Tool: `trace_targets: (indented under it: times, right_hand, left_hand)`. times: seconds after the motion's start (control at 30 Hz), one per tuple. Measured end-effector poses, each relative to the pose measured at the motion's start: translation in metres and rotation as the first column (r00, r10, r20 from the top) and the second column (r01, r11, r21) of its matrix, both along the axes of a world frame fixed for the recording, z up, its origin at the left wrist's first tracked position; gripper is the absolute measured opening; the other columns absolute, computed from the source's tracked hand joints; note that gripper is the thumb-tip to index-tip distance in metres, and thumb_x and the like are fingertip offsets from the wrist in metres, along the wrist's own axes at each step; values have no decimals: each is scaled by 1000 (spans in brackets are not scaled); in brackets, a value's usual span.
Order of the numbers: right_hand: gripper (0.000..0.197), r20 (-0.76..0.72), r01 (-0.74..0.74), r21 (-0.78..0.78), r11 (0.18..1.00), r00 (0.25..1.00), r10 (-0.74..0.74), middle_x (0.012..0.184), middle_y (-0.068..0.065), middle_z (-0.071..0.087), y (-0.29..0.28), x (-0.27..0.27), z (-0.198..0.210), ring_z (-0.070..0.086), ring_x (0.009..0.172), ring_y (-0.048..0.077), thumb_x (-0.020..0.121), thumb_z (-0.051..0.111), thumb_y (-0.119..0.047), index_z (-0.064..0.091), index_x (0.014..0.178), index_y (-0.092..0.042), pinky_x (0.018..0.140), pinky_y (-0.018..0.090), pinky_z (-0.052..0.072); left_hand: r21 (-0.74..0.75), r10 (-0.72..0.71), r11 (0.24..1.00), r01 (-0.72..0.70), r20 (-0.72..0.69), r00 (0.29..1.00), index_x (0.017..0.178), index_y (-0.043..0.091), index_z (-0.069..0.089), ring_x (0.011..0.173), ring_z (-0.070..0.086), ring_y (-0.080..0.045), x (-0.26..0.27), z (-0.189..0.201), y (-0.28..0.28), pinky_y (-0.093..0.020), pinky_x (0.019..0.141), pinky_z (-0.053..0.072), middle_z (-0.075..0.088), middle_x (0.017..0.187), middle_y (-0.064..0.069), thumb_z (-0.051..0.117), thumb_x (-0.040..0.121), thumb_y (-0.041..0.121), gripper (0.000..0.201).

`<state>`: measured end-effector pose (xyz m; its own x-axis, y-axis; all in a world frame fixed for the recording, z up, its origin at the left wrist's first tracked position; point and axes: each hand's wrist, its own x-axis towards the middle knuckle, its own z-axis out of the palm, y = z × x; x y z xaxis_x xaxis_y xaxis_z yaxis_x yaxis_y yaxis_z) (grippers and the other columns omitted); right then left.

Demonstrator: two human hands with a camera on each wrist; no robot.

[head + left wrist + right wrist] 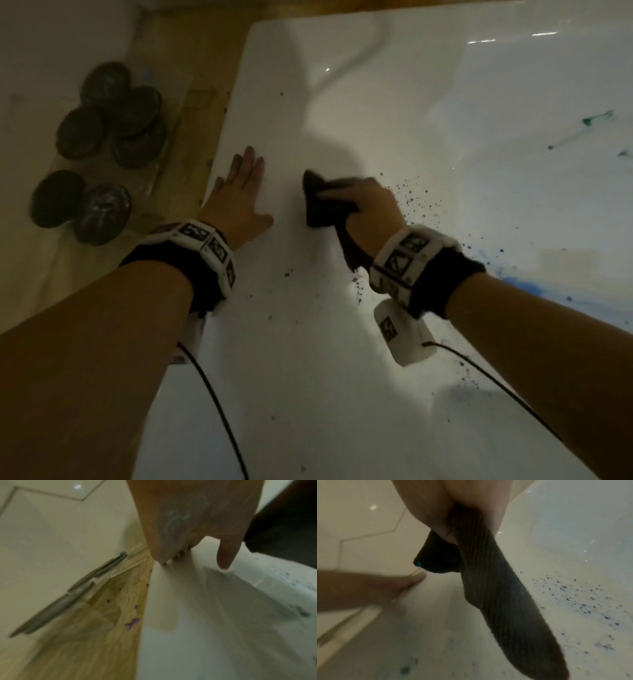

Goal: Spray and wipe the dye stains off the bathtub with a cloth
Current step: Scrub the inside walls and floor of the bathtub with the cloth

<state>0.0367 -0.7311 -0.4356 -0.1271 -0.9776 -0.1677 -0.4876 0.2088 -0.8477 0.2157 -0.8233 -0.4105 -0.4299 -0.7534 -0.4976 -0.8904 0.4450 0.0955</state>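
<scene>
White bathtub [308,342] fills most of the head view, its broad flat rim running toward the camera and its basin falling away to the right; a strip of wood-grain floor [191,113] borders the rim on the left, and beyond it lie pale tiles [44,41] carrying a group of dark round discs [109,113]. Dye stains [414,198] show as fine dark-blue speckles on the tub just to the right of the right hand; a blue smear [520,284] lies nearer the right forearm, and green streaks [592,120] mark the basin well to the right.

Cloth [325,202], dark and ribbed, is gripped by the right hand [370,205], fingers curled round it; its bunched end sticks out to the left of the fingers against the tub surface, and a tail hangs back under the wrist. Speckled stains lie beside the cloth, not under it.

Left hand [239,198] lies flat on the rim near the tub's left edge, fingers straight and spread, holding nothing; it sits apart from the cloth.

Right wrist view alone shows the cloth's [496,588] ribbed weave, a small turquoise mark on its bunched end, and the speckles [573,601] as distinctly blue; left wrist view alone shows purple spots [132,623] on the wood floor beside the tub edge, and a pale smudge on the left palm [180,517]. Both wrist views are blurred.
</scene>
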Motion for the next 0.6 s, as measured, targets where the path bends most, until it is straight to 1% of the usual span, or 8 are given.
trace_targets:
  times: [0.03,0.07,0.17,0.23,0.37,0.47,0.53,0.6]
  right_hand:
    - [50,48,84,14,996,995,-84,136,5,50,-4,0,7,44,125,20,85,45,8,56,128,-15,93,0,19]
    - [56,51,100,37,994,993,-102,140,4,46,-9,1,13,41,129,19,85,43,9,48,135,-15,93,1,17]
    - [74,35,9,145,989,999,-14,152,5,26,-24,17,21,26,138,22,85,42,9,17,148,-20,111,22,18]
    - [77,6,-59,199,978,998,59,153,7,18,-29,32,16,18,139,27,85,44,4,11,149,-21,115,31,18]
    - [65,-88,-95,185,978,990,112,146,8,15,-24,59,4,15,132,32,84,52,-14,30,144,-25,114,33,17]
    - [64,-140,-130,74,989,980,139,147,7,17,-11,77,-2,16,132,32,80,58,-14,38,140,-25,112,32,19]
    - [62,-219,-243,-15,970,947,233,147,11,24,7,85,-8,21,132,36,75,66,-13,47,134,-21,108,36,28]
    - [57,-278,-371,-66,926,898,340,143,16,35,31,86,-18,30,127,43,68,72,-8,58,123,-16,96,45,44]
  left_hand:
    - [53,-14,999,11,54,998,146,10,-16,143,-16,-21,6,7,8,-41,118,-1,-26,153,-5,60,89,26,97]
    - [94,-27,995,18,101,994,145,11,-20,143,-17,-21,13,13,18,-41,118,-1,-28,152,-6,63,86,29,104]
    - [134,-33,991,4,214,976,142,10,-27,142,-18,-19,37,28,48,-35,115,-5,-32,150,-5,69,79,42,118]
    - [143,4,989,-33,197,980,143,14,-26,142,-18,-16,47,34,57,-32,114,-6,-32,150,-3,71,76,43,121]
    - [217,105,969,-114,54,993,145,22,-20,142,-16,-12,54,32,49,-37,119,1,-28,152,4,82,67,29,128]
    - [190,124,974,-127,29,992,146,22,-17,143,-15,-13,54,29,48,-40,119,5,-25,153,5,84,63,24,131]
    - [184,125,974,-130,37,991,146,22,-18,143,-15,-14,52,28,50,-42,118,6,-26,153,5,85,63,22,132]
    - [191,116,974,-123,50,992,146,20,-19,143,-16,-15,50,28,50,-42,118,7,-26,153,3,85,63,21,133]
